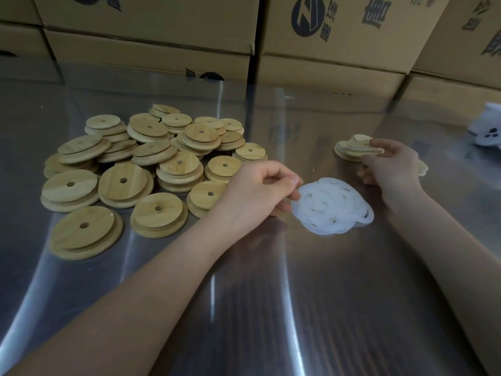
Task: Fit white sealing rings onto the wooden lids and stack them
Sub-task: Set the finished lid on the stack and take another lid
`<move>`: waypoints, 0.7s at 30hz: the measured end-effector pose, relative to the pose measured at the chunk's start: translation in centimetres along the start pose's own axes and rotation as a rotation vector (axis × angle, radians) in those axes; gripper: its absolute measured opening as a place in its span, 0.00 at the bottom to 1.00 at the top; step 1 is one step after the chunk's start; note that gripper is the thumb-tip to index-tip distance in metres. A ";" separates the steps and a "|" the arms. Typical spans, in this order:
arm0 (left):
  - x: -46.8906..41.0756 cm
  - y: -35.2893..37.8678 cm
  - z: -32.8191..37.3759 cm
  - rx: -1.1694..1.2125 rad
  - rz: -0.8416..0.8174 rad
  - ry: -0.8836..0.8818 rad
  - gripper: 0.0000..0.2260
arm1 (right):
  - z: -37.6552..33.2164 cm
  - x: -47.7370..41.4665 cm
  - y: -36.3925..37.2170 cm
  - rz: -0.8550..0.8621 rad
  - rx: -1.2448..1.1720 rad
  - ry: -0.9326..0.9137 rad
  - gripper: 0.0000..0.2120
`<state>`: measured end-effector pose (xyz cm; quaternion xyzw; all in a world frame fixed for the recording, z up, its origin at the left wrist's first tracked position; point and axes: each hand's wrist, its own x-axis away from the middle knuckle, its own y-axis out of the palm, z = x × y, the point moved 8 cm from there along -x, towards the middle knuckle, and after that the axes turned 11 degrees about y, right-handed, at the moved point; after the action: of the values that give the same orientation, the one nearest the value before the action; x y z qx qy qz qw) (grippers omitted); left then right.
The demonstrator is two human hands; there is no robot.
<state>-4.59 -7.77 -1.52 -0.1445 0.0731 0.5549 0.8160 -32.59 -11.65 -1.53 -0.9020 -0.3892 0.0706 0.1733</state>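
A heap of round wooden lids (141,169), each with a small centre hole, covers the left half of the steel table. In the middle lies a pile of white sealing rings (333,206). My left hand (257,191) pinches the left edge of that ring pile with thumb and fingers. To the right, my right hand (390,166) holds a wooden lid (363,147) by its rim, on or just above a small group of lids (345,153). A further lid (423,168) peeks out behind that hand.
Stacked cardboard boxes (325,36) form a wall along the far edge of the steel table (271,294). A white object (488,128) with dark spots sits at the far right edge.
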 end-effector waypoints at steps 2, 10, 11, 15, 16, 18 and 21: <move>0.0 0.0 0.0 -0.005 -0.003 0.002 0.07 | 0.1 -0.2 -0.4 0.030 0.032 -0.005 0.18; 0.0 0.0 -0.2 -0.024 -0.009 -0.002 0.08 | -0.4 -0.3 -1.4 0.123 0.162 -0.058 0.18; 0.0 0.1 -0.2 -0.028 -0.010 -0.001 0.08 | -0.5 -0.3 -1.4 0.131 0.187 -0.070 0.18; 0.0 0.1 -0.1 -0.063 -0.010 0.009 0.08 | -0.5 -0.5 -1.0 0.095 0.317 -0.091 0.19; 0.0 0.2 0.0 -0.074 -0.008 0.015 0.08 | -0.5 -0.4 -0.9 0.085 0.341 -0.098 0.19; 0.0 0.1 0.2 -0.100 0.004 0.035 0.08 | -0.7 -0.3 -0.8 0.084 0.373 -0.118 0.20; -0.1 -0.4 1.0 -0.199 0.043 0.116 0.08 | -1.0 0.0 -0.7 0.082 0.378 -0.141 0.20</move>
<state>-4.28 -7.64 -0.50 -0.2549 0.0680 0.5675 0.7800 -32.80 -11.52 -0.31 -0.8614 -0.3430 0.2122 0.3089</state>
